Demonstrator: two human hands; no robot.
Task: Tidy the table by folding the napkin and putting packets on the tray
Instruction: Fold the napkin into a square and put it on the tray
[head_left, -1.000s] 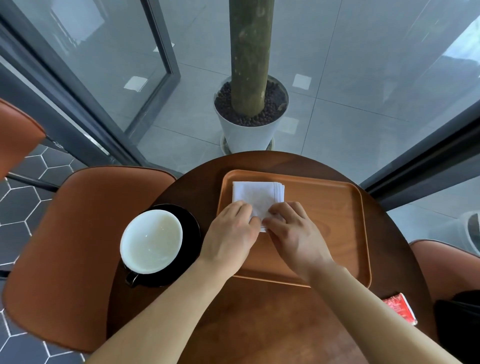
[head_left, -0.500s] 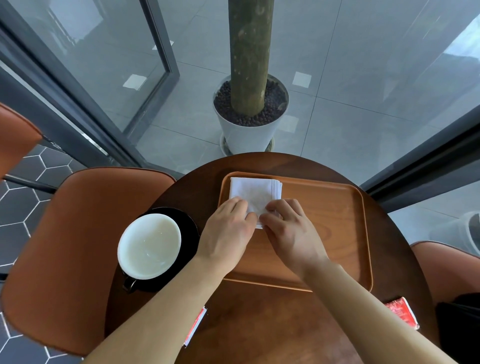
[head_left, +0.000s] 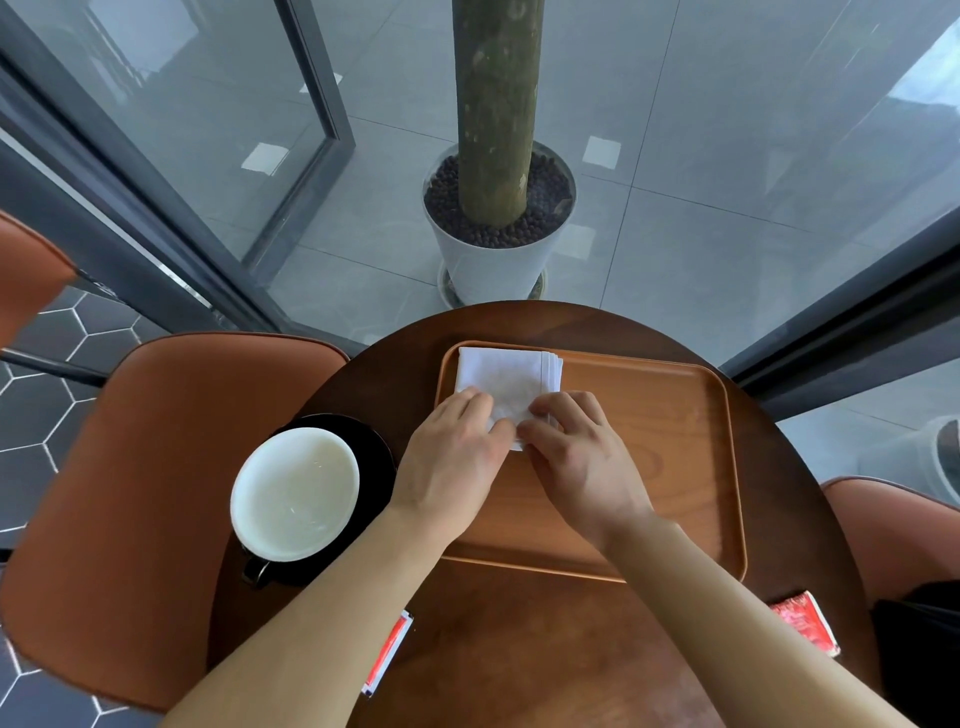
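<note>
Round table (head_left: 519, 649), dark reddish-brown wood with visible grain, set against floor-to-ceiling glass in dark metal frames; pale grey floor tiles beyond.

Tray (head_left: 675, 467): rectangular, rounded corners, raised lip, lighter orange-brown wood, smooth matte finish. Sits on the far half of the table.

Napkin (head_left: 506, 379): white cloth or paper, folded to a thick square, stacked layer edges showing along its right side. Lies flat in the tray's far left corner.

Left hand (head_left: 457, 467): palm down, fingers together, tips pressing on the napkin's near left part. Right hand (head_left: 582, 457): palm down, fingers curled, tips on the napkin's near right corner; whether it pinches the edge or only presses cannot be told. Thumbs of both hands almost touch at the napkin's near edge.

Packets: one red (head_left: 805, 621), flat, glossy, on the table's right rim, off the tray, partly hidden by the right forearm. A second red-and-white one (head_left: 387, 652), slim, near the left forearm, also off the tray.

Cup (head_left: 295, 493): white, round, smooth interior, on a black glossy saucer (head_left: 371, 447) left of the tray.

Chairs (head_left: 130, 493): orange-brown upholstery, rounded backs, piped seams.

Planter (head_left: 498, 265): white tapered pot, dark pebbles, rough green-brown trunk.
</note>
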